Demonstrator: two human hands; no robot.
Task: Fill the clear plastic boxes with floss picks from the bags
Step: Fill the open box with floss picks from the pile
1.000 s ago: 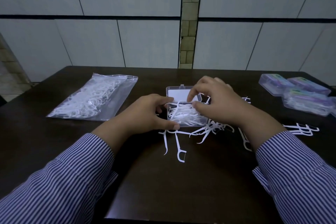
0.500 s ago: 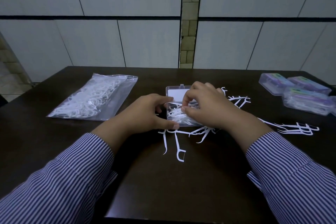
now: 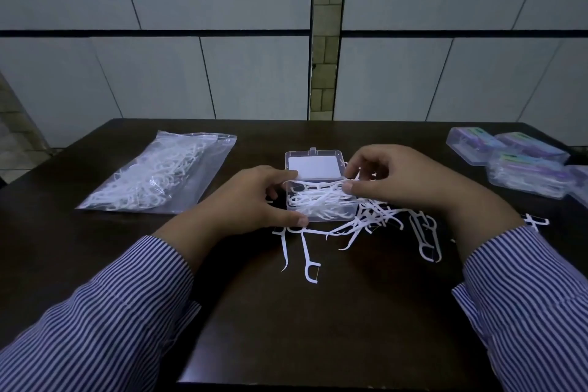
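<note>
Head view, left to right: a zip bag (image 3: 156, 173) of floss picks lies on the tabletop (image 3: 318, 328). The left hand (image 3: 251, 200) grips the open clear plastic box's (image 3: 318, 197) left wall; the right hand (image 3: 394, 178) pinches a pick at the box's right rim. Loose floss picks (image 3: 366, 223) spill beside it; filled boxes (image 3: 525, 165) sit far right. The picks look light, springy and prone to tangling, best taken by their handles; the box seems light enough to skid unless braced.

Small clear rectangular plastic box (image 3: 319, 200) — lid open, part-filled with white plastic floss picks (image 3: 318, 197). More scattered alongside. Clear zip bag of picks (image 3: 159, 175) — flat, left.
</note>
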